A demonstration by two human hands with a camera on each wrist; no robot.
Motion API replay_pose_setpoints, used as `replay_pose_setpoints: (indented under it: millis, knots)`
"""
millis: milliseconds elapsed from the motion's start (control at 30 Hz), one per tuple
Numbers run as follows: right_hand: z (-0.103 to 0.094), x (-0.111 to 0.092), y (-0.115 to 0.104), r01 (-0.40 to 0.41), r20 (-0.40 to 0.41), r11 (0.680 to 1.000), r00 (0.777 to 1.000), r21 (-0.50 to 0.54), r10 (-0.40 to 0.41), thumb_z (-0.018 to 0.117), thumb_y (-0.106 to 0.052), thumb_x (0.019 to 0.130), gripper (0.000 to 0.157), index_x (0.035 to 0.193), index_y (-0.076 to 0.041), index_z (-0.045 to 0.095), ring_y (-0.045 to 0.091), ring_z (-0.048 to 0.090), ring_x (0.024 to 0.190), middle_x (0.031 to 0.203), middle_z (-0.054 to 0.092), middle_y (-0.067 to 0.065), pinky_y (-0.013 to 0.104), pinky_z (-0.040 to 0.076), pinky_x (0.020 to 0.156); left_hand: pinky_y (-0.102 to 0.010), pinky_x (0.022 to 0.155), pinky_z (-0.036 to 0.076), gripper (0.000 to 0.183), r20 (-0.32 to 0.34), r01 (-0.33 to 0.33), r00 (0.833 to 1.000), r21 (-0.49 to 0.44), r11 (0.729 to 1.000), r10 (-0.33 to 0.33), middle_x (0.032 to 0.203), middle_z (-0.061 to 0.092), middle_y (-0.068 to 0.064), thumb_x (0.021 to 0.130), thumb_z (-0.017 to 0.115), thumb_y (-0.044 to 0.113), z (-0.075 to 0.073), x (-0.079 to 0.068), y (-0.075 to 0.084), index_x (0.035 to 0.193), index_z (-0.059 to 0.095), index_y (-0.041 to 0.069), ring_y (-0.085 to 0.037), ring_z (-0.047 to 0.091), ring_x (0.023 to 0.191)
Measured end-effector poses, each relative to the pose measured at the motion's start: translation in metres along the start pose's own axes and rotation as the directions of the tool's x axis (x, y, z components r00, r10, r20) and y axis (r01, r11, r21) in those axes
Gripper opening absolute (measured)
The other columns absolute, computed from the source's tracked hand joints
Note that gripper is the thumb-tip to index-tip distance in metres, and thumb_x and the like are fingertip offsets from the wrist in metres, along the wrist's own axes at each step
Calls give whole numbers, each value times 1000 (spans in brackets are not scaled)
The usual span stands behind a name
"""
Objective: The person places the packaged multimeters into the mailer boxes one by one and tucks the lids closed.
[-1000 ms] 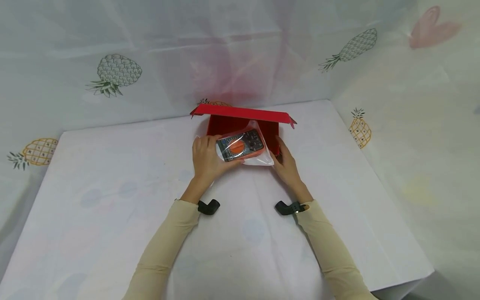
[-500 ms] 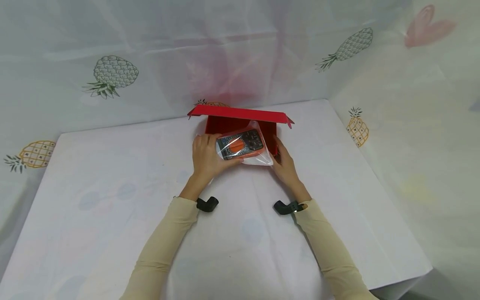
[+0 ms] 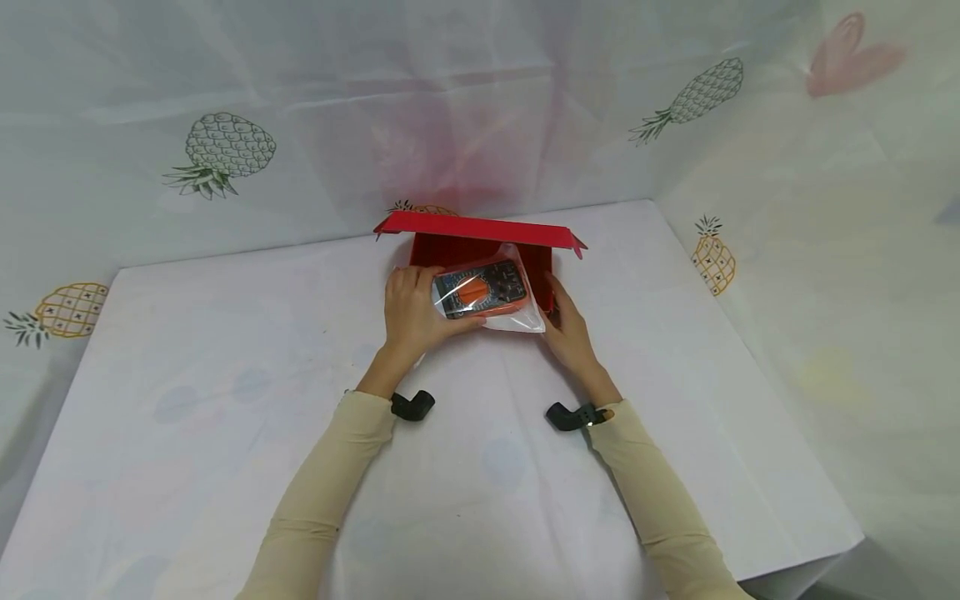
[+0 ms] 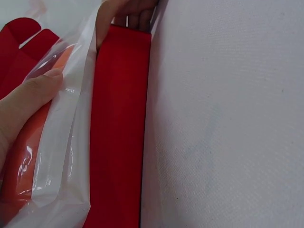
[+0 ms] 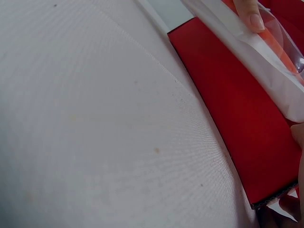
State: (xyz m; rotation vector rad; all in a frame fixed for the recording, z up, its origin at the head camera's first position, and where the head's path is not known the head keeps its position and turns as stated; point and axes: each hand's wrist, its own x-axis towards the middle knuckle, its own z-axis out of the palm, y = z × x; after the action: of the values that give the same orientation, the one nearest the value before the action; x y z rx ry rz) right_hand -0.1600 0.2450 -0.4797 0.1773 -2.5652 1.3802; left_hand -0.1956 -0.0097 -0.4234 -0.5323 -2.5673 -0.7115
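Note:
A multimeter (image 3: 482, 289), black-faced with an orange dial and orange casing, lies tilted in a clear plastic bag (image 3: 528, 320) over the front of a red cardboard box (image 3: 538, 267). My left hand (image 3: 411, 312) grips the bagged multimeter at its left end, the thumb along its near edge. My right hand (image 3: 572, 333) holds the box's front right corner. In the right wrist view, that thumb is at the top of the red front wall (image 5: 232, 95) and its fingers are round the side. The box lid (image 3: 480, 227) stands raised behind the multimeter, which hides much of the interior.
A white cloth covers the table (image 3: 225, 375), with the box near its back edge. Behind and to the right hang pale sheets (image 3: 337, 142) printed with pineapples. Each wrist wears a black strapped device (image 3: 572, 416).
The hands, multimeter and box hold nearly the same places. The whole view has shifted slightly.

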Motion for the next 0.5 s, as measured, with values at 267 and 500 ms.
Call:
replay_pose_setpoints:
  millis: [267, 500]
  knots:
    - [-1, -1, 2, 13, -1, 1000, 1000, 3, -13, 57, -20, 98, 65, 155, -13, 25, 32, 43, 135, 154, 36, 15, 48, 39, 109, -45, 102, 37, 92, 23, -44, 999, 7, 999, 44, 108, 61, -15, 52, 85, 67, 0, 5, -2, 113, 61, 2, -30, 52, 106]
    - [-1, -1, 4, 16, 6, 1000, 1000, -3, -16, 56, -22, 98, 66, 155, -14, 24, 32, 43, 136, 155, 34, 14, 49, 40, 108, -45, 101, 38, 94, 64, -73, 995, 0, 997, 73, 115, 61, -13, 53, 84, 67, 1, 13, -6, 119, 59, 5, -28, 52, 110]
